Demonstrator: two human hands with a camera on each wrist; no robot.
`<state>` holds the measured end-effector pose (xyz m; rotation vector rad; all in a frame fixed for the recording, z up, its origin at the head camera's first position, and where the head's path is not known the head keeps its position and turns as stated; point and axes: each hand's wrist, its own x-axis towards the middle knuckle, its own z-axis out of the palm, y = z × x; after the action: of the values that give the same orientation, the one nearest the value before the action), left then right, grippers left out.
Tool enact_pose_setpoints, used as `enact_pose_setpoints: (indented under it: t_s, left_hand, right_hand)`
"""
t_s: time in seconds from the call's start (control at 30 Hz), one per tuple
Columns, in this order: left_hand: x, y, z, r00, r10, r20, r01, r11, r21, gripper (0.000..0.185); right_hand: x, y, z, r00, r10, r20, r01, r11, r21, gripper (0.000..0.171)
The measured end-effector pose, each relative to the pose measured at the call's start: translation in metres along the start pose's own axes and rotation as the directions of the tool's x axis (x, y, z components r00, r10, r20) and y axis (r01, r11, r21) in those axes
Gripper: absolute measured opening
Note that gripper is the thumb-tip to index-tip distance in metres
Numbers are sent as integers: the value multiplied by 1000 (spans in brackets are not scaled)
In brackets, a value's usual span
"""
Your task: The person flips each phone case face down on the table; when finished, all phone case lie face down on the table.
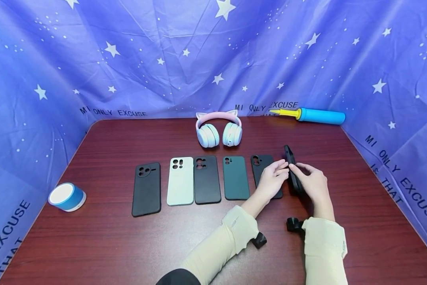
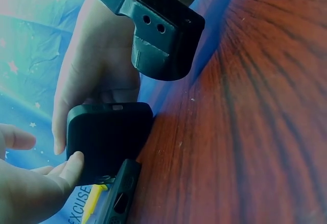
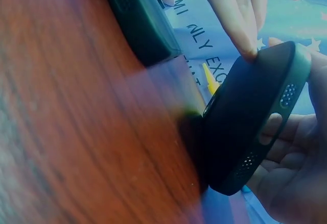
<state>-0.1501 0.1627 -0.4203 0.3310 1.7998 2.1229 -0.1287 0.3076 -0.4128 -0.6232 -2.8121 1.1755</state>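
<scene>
A black phone case [image 1: 289, 158] stands on its long edge on the dark wooden table [image 1: 110, 245], right of a row of cases. My right hand [image 1: 299, 170] grips it from the right, fingers wrapped behind it [image 3: 286, 173]. The straight fingertips of my left hand [image 1: 281, 171] touch its left side and top edge [image 3: 240, 35]. In the left wrist view the held case [image 2: 107, 137] sits between both hands, with my left thumb [image 2: 69, 168] against its lower corner. Another black case [image 1: 260, 166] lies flat, partly under my left hand.
In the row lie a black case [image 1: 146, 189], a white case [image 1: 180, 181], a black case [image 1: 206, 179] and a dark green case [image 1: 236, 177]. Pink cat-ear headphones [image 1: 218, 132] sit behind them, a blue pump [image 1: 320, 115] at the back right, a small blue speaker [image 1: 66, 196] at left.
</scene>
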Motion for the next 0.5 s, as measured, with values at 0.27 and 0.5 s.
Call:
enact_pose_setpoints:
  t_s: [0.27,0.5]
  left_hand:
    - [-1,1,0,999,4,43,-4,1000,0,47]
    - [0,-2,0,999,-8,49,7,1000,19,47]
  right_hand:
    - [0,-1,-1,1000,12,24,-13,999,47,72]
    - [1,-2,1,998,44,48,-50,990,131,71]
